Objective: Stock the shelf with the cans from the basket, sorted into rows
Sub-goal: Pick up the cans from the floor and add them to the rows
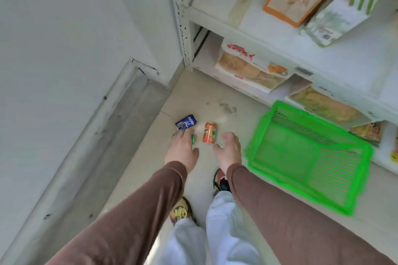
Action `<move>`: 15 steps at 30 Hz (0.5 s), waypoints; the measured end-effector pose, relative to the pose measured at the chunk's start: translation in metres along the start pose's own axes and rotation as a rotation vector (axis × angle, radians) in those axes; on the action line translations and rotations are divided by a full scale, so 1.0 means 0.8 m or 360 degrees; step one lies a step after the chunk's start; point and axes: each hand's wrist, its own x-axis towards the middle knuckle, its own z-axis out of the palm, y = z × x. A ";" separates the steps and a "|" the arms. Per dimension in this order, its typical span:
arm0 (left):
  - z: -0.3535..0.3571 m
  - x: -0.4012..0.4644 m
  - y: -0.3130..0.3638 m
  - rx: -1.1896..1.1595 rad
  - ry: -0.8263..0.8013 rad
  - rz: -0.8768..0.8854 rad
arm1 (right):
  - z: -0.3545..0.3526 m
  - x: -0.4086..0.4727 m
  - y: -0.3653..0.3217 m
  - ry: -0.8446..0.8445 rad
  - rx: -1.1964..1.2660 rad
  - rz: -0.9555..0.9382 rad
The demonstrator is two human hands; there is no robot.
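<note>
Two cans (197, 129) lie on the floor (215, 97), left of the basket (301, 153); shelf (323, 60) behind the basket.

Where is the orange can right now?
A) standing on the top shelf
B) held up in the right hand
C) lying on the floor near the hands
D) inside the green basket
C: the orange can lies on its side on the floor, between the left hand and the right hand, outside the green basket.
</note>
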 end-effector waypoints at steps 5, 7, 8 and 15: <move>0.089 0.108 -0.040 0.0178 0.0033 0.0025 | 0.074 0.127 0.057 -0.0130 -0.0187 0.0072; 0.122 0.140 -0.057 0.0227 0.0018 0.0056 | 0.100 0.167 0.080 -0.0160 -0.0250 0.0117; 0.137 0.154 -0.066 0.0246 0.0018 0.0066 | 0.113 0.185 0.091 -0.0179 -0.0286 0.0145; 0.223 0.213 -0.123 0.0292 0.0079 0.0115 | 0.209 0.267 0.153 -0.0242 -0.0154 0.0478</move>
